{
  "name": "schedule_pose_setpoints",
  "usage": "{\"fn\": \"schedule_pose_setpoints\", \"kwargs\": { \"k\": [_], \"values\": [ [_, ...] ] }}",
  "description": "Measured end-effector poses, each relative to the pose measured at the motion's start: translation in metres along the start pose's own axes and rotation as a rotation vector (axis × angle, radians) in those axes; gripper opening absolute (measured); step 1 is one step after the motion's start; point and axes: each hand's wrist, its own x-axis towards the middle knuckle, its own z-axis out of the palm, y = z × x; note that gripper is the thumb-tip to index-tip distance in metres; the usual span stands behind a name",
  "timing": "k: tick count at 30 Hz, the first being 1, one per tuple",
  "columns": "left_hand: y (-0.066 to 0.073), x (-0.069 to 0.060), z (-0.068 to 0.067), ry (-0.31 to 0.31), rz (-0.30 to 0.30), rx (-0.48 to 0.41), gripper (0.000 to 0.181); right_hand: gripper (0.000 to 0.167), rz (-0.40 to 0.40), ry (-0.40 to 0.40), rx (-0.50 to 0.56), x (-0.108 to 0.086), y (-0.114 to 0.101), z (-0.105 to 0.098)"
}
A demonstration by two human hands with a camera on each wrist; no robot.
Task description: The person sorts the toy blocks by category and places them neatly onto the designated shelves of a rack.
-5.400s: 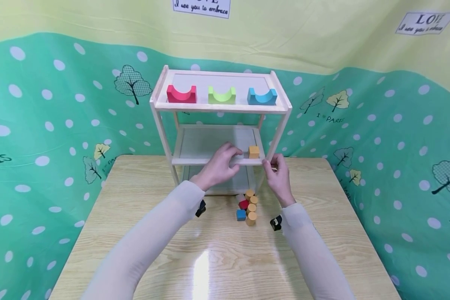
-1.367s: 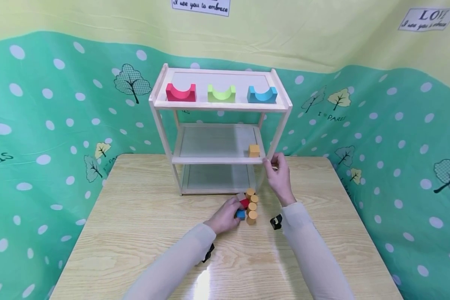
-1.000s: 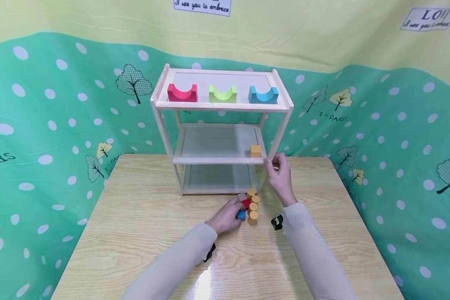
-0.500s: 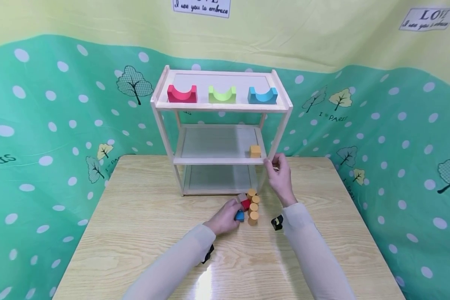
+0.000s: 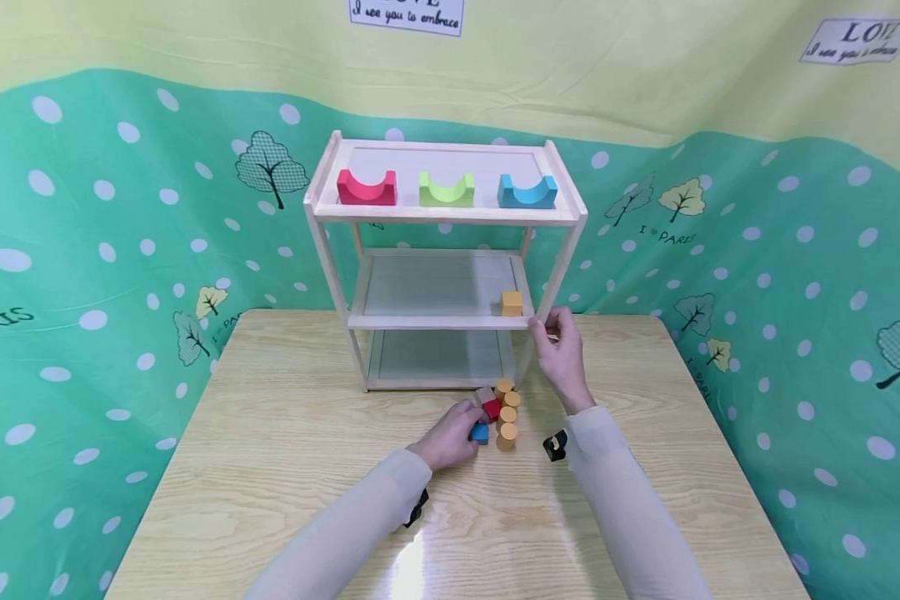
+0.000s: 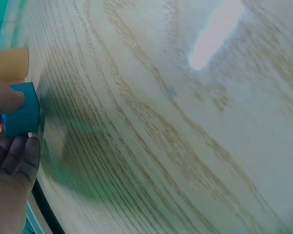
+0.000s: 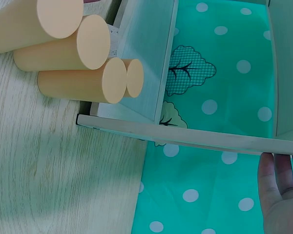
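My left hand (image 5: 448,437) is low over the table, pinching a blue cube (image 5: 479,432) between thumb and fingers. The left wrist view shows the thumb on one face of this blue cube (image 6: 22,109), with the fingers at its far side. Touching or close by are a red block (image 5: 492,409), a pale greyish block (image 5: 484,395) and several upright wooden cylinders (image 5: 506,437). My right hand (image 5: 560,358) grips the right front post of a whitish wooden shelf rack (image 5: 442,322), at middle-shelf height. In the right wrist view its fingers (image 7: 269,178) meet the post's edge.
A yellow-orange cube (image 5: 511,303) sits at the middle shelf's right end. On the top shelf stand a red arch block (image 5: 367,193), a green one (image 5: 446,195) and a blue one (image 5: 527,197), hollows upward. A patterned cloth (image 5: 120,333) surrounds the wooden table (image 5: 270,433).
My left hand has come down from the middle shelf, beside the yellow-orange cube, to the blue cube on the table. The blue cube has shifted slightly left. My right hand stays on the post.
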Motion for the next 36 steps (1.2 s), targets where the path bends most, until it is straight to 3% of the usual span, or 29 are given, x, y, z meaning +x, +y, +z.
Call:
{"fn": "schedule_pose_setpoints", "kwargs": {
  "k": [9,20,27,36],
  "values": [
    [-0.001,-0.002,-0.001,-0.011,-0.009,-0.005,0.034,0.024,-0.021,0.000,-0.002,0.001,0.001,0.000],
    [-0.002,-0.008,-0.009,-0.015,-0.017,0.014,0.036,0.025,0.013,-0.026,0.009,0.000,-0.005,-0.002],
    [-0.005,-0.011,-0.019,-0.009,-0.037,0.009,0.036,0.020,-0.004,-0.041,-0.010,-0.009,-0.038,-0.005],
    [-0.008,-0.019,-0.040,-0.015,-0.045,-0.017,0.037,0.020,-0.005,-0.043,0.006,-0.010,-0.040,-0.006]
  ]
}}
